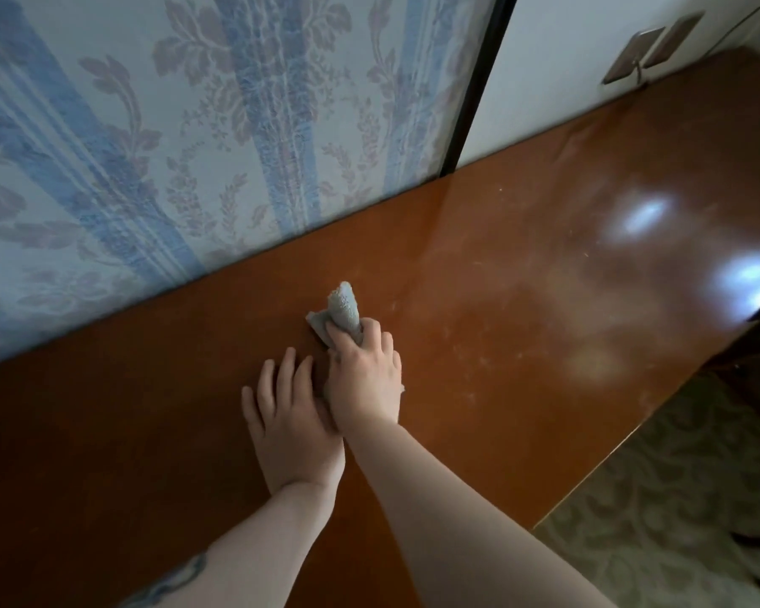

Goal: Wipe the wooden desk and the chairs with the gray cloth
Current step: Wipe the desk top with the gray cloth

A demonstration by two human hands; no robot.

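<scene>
We look down on the wooden surface (523, 309), glossy and reddish-brown, which runs from lower left to upper right; its right part carries pale dusty smears and two bright reflections. The gray cloth (341, 311) lies bunched on the surface near the middle, a little way from the far edge; one fold stands up above the knuckles, and a flat corner rests on the wood to its left. The right hand (365, 379) holds the cloth against the surface; its fingers (338, 340) are curled over the near part of the cloth, the thumb side pressing the fabric down. The left hand (288, 414) rests palm-down on the wood just beside the right hand, touching it at the wrist; its fingers (277, 379) lie straight and slightly spread, holding nothing. A dark tattoo (172, 581) marks the left forearm at the bottom edge. Behind the far edge hangs a curtain (185, 138) with blue stripes and a floral pattern; to its right stands a dark frame (474, 89), then a white wall (567, 76) bearing two metallic plates (654, 46). At lower right a patterned carpet (676, 498) covers the floor.
</scene>
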